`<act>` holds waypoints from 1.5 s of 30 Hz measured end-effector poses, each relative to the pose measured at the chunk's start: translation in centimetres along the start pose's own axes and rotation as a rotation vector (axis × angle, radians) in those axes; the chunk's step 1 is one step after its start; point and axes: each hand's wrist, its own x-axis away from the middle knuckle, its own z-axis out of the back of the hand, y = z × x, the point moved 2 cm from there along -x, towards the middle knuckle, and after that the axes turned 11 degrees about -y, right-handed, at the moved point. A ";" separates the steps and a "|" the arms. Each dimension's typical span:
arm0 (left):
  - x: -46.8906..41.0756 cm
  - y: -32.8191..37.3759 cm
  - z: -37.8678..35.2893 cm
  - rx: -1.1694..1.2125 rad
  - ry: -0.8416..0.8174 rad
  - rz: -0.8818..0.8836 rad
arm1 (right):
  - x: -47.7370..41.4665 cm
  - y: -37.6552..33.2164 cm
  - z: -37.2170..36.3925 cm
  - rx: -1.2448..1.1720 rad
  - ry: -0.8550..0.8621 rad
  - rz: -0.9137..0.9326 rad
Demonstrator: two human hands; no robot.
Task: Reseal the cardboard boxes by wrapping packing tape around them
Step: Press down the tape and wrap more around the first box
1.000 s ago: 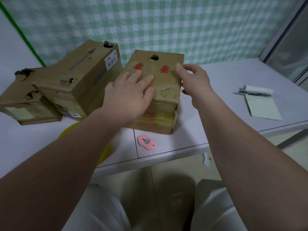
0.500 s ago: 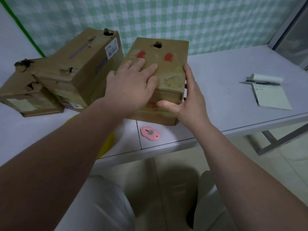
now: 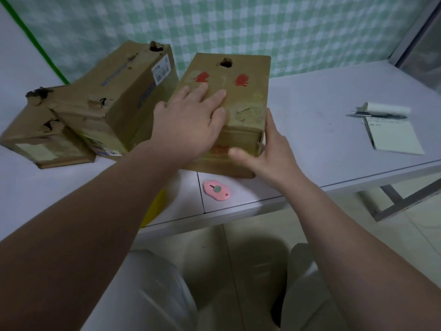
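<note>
A brown cardboard box (image 3: 248, 68) with two red marks and a hole in its top stands on the white table (image 3: 322, 96) straight ahead. My left hand (image 3: 191, 120) lies flat on the box's top, fingers straight. My right hand (image 3: 269, 151) is against the box's near right corner, fingers straight along the right side and thumb across the front face. A second box (image 3: 119, 91) with a barcode label leans tilted on a third, torn box (image 3: 35, 139) at the left. A yellow object (image 3: 155, 209) shows partly under my left forearm; I cannot tell what it is.
A small pink cutter (image 3: 216, 190) lies near the table's front edge, just in front of the box. To the right lie a notepad (image 3: 393, 137) and a pen (image 3: 379, 115). The table's metal leg (image 3: 391, 199) stands at lower right. A green checked wall is behind.
My right hand has moved from the box's far top right edge down to its near right corner. My left hand has stayed flat on top.
</note>
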 end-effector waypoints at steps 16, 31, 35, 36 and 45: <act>-0.1 0.3 0.3 0.014 -0.056 0.036 | -0.3 -1.5 1.3 0.210 0.039 -0.074; -0.2 0.5 0.4 -0.013 -0.074 0.040 | -2.1 -7.4 3.1 0.929 -0.194 -0.081; -0.1 0.1 0.8 0.094 -0.032 0.032 | -2.3 -7.1 3.2 0.900 -0.253 -0.134; 0.1 -0.4 1.2 0.198 0.022 0.030 | -2.3 -6.9 3.3 0.878 -0.260 -0.137; 2.6 -0.1 1.8 0.719 0.120 -0.062 | -1.4 -7.6 6.4 0.884 -0.175 -0.210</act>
